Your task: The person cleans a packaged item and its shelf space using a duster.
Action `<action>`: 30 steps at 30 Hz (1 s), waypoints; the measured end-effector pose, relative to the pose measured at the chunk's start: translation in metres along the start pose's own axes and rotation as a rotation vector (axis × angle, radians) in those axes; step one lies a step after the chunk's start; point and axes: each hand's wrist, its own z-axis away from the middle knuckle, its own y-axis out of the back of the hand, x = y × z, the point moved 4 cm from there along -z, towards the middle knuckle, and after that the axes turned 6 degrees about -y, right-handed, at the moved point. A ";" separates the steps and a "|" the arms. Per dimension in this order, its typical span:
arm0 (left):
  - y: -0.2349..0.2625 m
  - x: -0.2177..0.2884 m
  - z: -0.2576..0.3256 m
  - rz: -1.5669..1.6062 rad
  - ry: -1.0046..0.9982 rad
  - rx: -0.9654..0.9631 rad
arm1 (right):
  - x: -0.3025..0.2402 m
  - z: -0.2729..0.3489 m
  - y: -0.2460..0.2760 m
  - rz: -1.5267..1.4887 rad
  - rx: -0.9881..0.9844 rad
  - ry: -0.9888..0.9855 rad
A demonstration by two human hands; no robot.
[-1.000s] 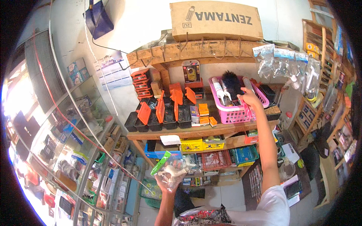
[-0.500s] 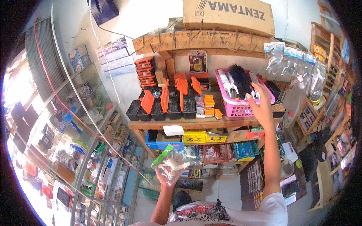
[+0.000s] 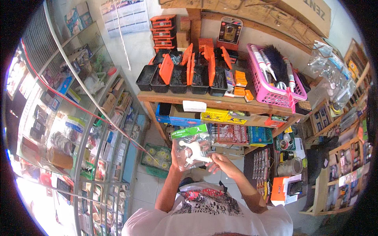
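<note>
A clear plastic packet (image 3: 182, 146) with a green header card is in front of my chest. Inside it lies a white, branched plastic fitting (image 3: 193, 151), whose exact kind I cannot tell. My left hand (image 3: 175, 160) grips the packet by its left edge, fingers partly hidden behind it. At the packet's lower right corner is my right hand (image 3: 223, 165), its fingers apart and nothing held in them; whether a fingertip touches the plastic is unclear.
Ahead, a wooden shelf (image 3: 236, 105) carries black bins (image 3: 179, 84) with orange lids and a pink basket (image 3: 271, 97) of white tubes. A glass display case (image 3: 84, 129) runs along the left. Blister packs (image 3: 330, 72) hang at the right.
My right hand has come down from the pink basket to beside the packet. The packet now faces up more squarely in my left hand. The view has tilted downward.
</note>
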 end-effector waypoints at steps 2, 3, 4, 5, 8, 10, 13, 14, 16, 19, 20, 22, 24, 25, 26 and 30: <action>0.009 0.009 0.000 0.007 0.034 0.015 | -0.002 -0.009 -0.011 0.022 0.044 -0.058; 0.012 0.015 -0.002 0.018 0.039 -0.028 | -0.006 -0.015 -0.014 0.038 0.068 -0.061; 0.015 0.020 -0.003 0.025 0.046 -0.044 | -0.009 -0.021 -0.017 0.046 0.064 -0.059; 0.020 0.025 -0.002 0.028 0.051 -0.028 | -0.008 -0.026 -0.020 0.044 0.082 -0.107; 0.033 0.045 -0.004 -0.263 -0.056 -0.019 | -0.007 -0.050 -0.026 0.036 0.112 -0.152; 0.038 0.058 -0.005 -0.285 -0.102 -0.089 | -0.007 -0.063 -0.028 0.018 0.148 -0.134; 0.053 0.076 -0.008 -0.022 -0.047 0.045 | -0.016 -0.083 -0.022 0.001 0.237 -0.103; 0.065 0.081 -0.006 -0.218 -0.043 0.265 | -0.020 -0.089 -0.018 -0.013 0.265 -0.111; 0.068 0.097 -0.005 -0.316 -0.081 0.219 | -0.033 -0.107 -0.011 -0.036 0.349 -0.122; 0.075 0.113 0.008 -0.487 -0.104 0.221 | -0.047 -0.133 0.001 -0.050 0.409 -0.159; 0.078 0.115 0.013 -0.491 -0.115 0.218 | -0.050 -0.143 0.003 -0.066 0.426 -0.148; 0.083 0.117 0.023 -0.477 -0.144 0.210 | -0.060 -0.165 0.007 -0.072 0.433 -0.118; 0.093 0.113 0.032 -0.486 -0.121 0.260 | -0.070 -0.185 0.012 -0.073 0.457 -0.121; 0.099 0.108 0.037 -0.490 -0.109 0.272 | -0.075 -0.197 0.014 -0.036 0.481 -0.121; 0.105 0.103 0.043 -0.510 -0.085 0.295 | -0.080 -0.207 0.016 -0.038 0.480 -0.100; 0.130 0.090 0.068 -0.520 -0.051 0.388 | -0.093 -0.249 0.030 -0.143 0.542 -0.083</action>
